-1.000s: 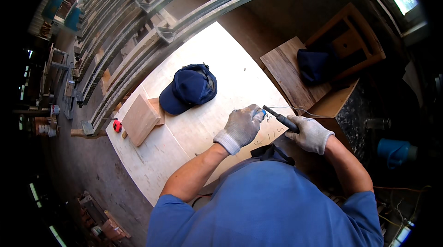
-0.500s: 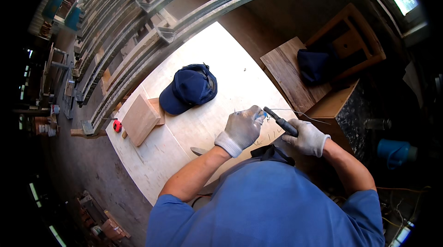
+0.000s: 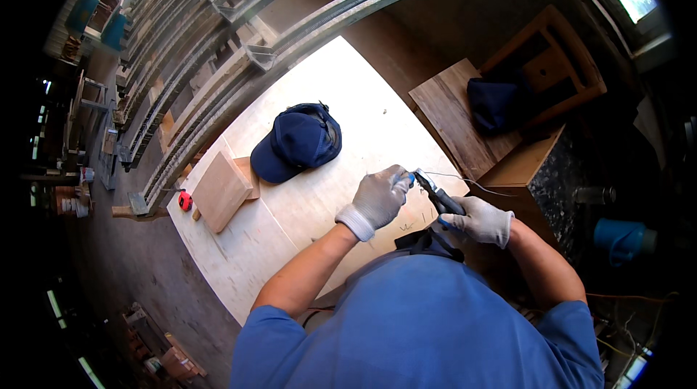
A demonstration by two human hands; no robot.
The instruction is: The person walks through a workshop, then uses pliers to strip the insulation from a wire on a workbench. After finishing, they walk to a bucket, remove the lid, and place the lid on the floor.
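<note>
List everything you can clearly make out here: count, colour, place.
Table: one, pale, centre
Pliers: one, dark, right of centre
Wire: one, pale, beside the pliers
Cap: one, navy, on the table
Wooden blocks: at least two, tan, left of cap
Tape measure: one, red, table's left edge
Metal rails: several, grey, upper left
Wooden panel: one, brown, right of table
Cloth item: one, navy, by the panel
Wooden frame: one, brown, upper right
Jug: one, blue, right
Shirt: one, blue, bottom centre
Left hand: one, white-gloved, by the pliers' tip
Right hand: one, white-gloved, around the pliers
</note>
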